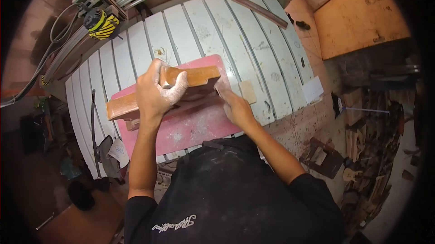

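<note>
A thick brown wooden workpiece (122, 107) with a stepped end stands tilted on a pink mat (195, 136). My left hand (158, 88) wraps over its upper edge, thumb and fingers dusted white. At the workpiece's right end, my right hand (233, 106) has its fingers bent in against the shadowed near side. Those fingertips are partly hidden, and whether they pinch something thin cannot be made out. White dust lies on the mat in front of the workpiece. Just right of my right hand, a small tan rectangular sheet (248, 92) rests on the slatted table.
The pale slatted table (190, 22) carries a dark wooden strip (259, 11) at its far right and a white sheet (312, 89) at its right edge. A cap (118, 152) lies at the left front. A machine with a yellow-striped part (103, 26) stands at the far left.
</note>
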Demonstrator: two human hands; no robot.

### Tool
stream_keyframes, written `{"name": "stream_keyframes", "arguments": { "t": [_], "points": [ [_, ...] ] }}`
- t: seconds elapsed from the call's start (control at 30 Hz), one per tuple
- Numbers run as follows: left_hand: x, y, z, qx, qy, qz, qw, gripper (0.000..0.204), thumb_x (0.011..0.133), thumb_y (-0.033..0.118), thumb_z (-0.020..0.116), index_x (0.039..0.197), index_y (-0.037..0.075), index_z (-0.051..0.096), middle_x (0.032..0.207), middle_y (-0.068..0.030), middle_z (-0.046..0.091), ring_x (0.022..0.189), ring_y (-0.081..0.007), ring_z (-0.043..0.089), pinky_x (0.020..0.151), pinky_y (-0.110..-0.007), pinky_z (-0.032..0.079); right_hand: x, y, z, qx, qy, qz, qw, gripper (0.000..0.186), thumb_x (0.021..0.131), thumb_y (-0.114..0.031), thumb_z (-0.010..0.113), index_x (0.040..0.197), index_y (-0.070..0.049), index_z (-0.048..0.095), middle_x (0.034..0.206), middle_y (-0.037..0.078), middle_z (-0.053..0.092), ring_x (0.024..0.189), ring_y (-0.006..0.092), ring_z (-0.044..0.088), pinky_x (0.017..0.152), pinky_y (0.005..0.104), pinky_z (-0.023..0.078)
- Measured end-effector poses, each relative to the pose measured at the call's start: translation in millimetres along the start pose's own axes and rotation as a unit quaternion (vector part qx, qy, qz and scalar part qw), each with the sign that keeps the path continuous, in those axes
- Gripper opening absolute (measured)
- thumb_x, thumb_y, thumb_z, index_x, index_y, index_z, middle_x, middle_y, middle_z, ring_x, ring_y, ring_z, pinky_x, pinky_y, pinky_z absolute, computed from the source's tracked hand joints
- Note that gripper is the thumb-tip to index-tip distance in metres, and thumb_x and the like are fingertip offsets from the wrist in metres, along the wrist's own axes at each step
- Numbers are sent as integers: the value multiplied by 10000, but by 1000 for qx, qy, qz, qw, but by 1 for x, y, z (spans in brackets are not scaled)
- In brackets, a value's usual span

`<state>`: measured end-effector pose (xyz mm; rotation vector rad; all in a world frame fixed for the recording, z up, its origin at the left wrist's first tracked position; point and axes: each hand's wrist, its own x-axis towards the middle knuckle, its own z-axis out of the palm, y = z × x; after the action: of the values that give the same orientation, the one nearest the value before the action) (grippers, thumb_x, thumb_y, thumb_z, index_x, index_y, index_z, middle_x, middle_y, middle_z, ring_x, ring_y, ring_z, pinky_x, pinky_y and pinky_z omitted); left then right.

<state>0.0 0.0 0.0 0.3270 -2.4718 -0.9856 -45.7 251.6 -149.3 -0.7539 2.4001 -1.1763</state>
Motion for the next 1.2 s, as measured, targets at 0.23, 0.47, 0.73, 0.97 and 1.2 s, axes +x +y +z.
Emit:
{"name": "stream_keyframes", "arguments": {
  "t": [0.23, 0.47, 0.73, 0.97, 1.2],
  "points": [
    [-1, 1, -3, -1, -8, -15, 1000, 324, 832, 241, 848, 870, 35, 600, 669, -122, 645, 586, -251, 635, 591, -363, 510, -3, -17, -5, -5, 22, -16, 1000, 622, 860, 79, 497, 1453, -65, 618, 1521, 220, 573, 1373, 382, 578, 1140, 443, 495],
    [3, 4, 1, -30, 8, -8, 999, 390, 803, 283, 866, 832, 51, 553, 642, -148, 624, 572, -360, 650, 558, -410, 505, 21, -13, -5, -15, 40, -11, 999, 594, 861, 74, 542, 1445, 1, 622, 1488, 229, 618, 1385, 387, 588, 1167, 412, 476],
    [5, 5, -2, -10, -5, -29, 1000, 420, 812, 298, 865, 819, 44, 530, 641, -161, 611, 566, -363, 642, 553, -421, 498, 15, -11, -2, -31, 31, -12, 999, 666, 832, 96, 540, 1478, -53, 603, 1551, 204, 562, 1386, 359, 581, 1143, 420, 498],
    [5, 5, 1, 11, 19, 4, 1000, 431, 812, 302, 866, 805, 50, 516, 613, -159, 575, 547, -378, 607, 539, -439, 477, 31, 13, 5, -43, 99, -78, 991, 516, 923, -3, 559, 1429, -28, 659, 1253, 186, 764, 1080, 358, 760, 950, 421, 587],
    [-8, 6, -10, -10, -4, 6, 1000, 400, 802, 321, 856, 836, 49, 565, 593, -153, 539, 526, -373, 587, 541, -445, 475, 80, 6, -63, 266, -68, 257, 927, 456, 1029, -199, 643, 1480, -135, 671, 997, 17, 708, 725, 71, 607, 660, 232, 505]
  ]
}}
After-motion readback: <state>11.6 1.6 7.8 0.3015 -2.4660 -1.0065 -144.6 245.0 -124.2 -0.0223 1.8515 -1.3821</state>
